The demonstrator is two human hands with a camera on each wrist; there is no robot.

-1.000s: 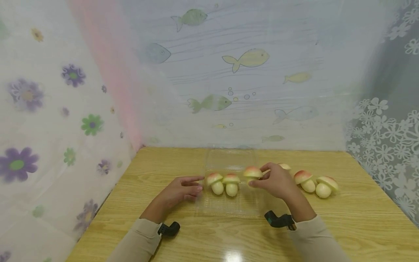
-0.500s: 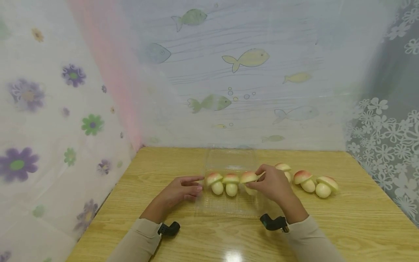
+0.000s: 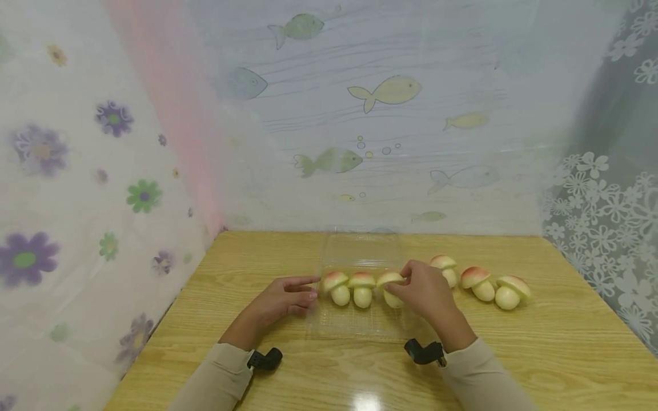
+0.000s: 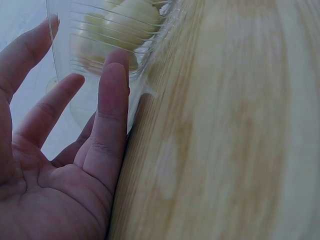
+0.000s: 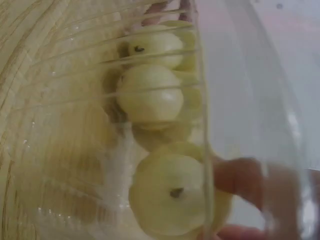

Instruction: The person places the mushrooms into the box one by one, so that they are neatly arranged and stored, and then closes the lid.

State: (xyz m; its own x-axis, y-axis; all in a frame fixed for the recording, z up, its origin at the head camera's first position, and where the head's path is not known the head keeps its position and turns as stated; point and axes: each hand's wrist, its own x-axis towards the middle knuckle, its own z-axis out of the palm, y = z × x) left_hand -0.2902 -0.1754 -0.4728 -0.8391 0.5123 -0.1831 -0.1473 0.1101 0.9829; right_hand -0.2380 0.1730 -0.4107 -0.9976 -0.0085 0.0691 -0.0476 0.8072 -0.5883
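Observation:
A hinged clear plastic box lies on the table with its lid raised toward the back. Inside stand two toy mushrooms, a left one and a middle one, with red-and-green caps and pale stems. My right hand pinches a third mushroom by the cap, at the right end of their row; its stem shows through the plastic in the right wrist view. My left hand has its fingers loosely extended, fingertips against the box's left wall.
Three more mushrooms lie on the wooden table right of the box: one partly behind my right hand, a tilted one and the rightmost one. A fish-patterned sheet rises behind the table, a flowered one at left.
My right hand has moved left and slightly down, bringing its mushroom into the box beside the middle one. A mushroom behind that hand shows more fully. The left hand stays put.

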